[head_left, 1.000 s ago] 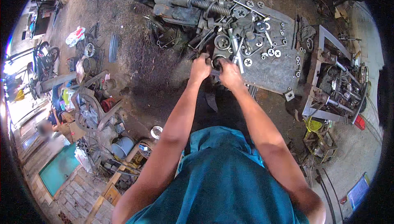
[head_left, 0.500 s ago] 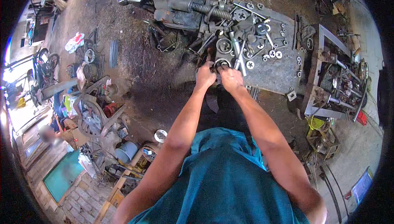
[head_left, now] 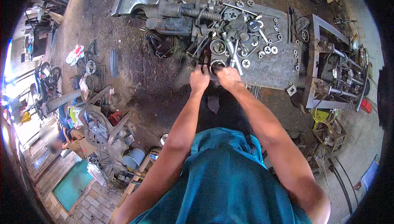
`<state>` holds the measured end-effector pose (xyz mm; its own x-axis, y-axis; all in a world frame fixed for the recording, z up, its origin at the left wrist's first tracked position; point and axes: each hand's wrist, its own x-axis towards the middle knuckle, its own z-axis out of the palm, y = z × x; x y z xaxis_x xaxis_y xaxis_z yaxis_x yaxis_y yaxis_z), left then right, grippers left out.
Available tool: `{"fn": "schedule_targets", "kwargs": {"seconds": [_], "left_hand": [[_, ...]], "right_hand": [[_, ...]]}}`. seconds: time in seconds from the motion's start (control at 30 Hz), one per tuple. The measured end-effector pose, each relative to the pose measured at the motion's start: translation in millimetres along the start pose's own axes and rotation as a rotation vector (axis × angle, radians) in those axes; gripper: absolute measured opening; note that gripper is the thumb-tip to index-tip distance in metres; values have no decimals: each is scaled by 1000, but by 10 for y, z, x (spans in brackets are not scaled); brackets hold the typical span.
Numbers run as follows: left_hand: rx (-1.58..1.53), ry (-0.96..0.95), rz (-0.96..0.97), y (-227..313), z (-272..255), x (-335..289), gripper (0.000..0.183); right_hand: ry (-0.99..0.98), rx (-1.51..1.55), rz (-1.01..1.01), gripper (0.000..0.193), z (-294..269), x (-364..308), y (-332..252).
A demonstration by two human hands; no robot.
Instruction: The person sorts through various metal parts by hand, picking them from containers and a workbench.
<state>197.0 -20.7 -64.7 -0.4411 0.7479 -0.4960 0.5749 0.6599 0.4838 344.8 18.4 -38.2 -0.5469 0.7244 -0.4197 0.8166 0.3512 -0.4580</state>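
Both my hands are at the near left corner of a metal worktable (head_left: 271,74). My left hand (head_left: 200,79) is closed, its fingers curled by a dark, narrow part at the table's left end; what it grips is hidden. Beside it, my right hand (head_left: 229,77) is closed too, its fingertips against the near side of a metal ring (head_left: 212,65). Whether it holds that ring or something under it, I cannot tell. A second ring with a die-like insert (head_left: 217,46) lies just beyond. Right of it are a shiny metal bar (head_left: 237,61) and a round threading die (head_left: 246,63).
A large bench vise (head_left: 172,8) extends left from the table's far end. Several dies, nuts and spanners cover the tabletop. On the right stands a metal frame with rods (head_left: 312,59). Wheels, scrap and a bucket (head_left: 134,158) crowd the left floor, with another person (head_left: 61,144) beyond.
The view has shifted, so the table and vise sit slightly farther left. My hands stay at the same corner, the left a little farther from the right.
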Motion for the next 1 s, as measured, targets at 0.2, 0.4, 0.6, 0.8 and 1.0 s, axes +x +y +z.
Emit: {"fn": "schedule_targets", "kwargs": {"seconds": [0.2, 0.4, 0.6, 0.8, 1.0], "left_hand": [[8, 95, 81, -154, -74, -60, 27], [93, -142, 22, -151, 59, -257, 33], [-13, -149, 73, -105, 259, -417, 28], [-33, -179, 48, -199, 300, -290, 28], [-148, -129, 26, -357, 347, -196, 30]], "right_hand": [[385, 355, 193, 42, -253, -445, 353], [333, 288, 237, 36, 138, -658, 484], [-8, -2, 137, 42, 234, -507, 215], [-29, -19, 117, 37, 249, -436, 275], [170, 156, 86, 40, 108, -573, 145]]}}
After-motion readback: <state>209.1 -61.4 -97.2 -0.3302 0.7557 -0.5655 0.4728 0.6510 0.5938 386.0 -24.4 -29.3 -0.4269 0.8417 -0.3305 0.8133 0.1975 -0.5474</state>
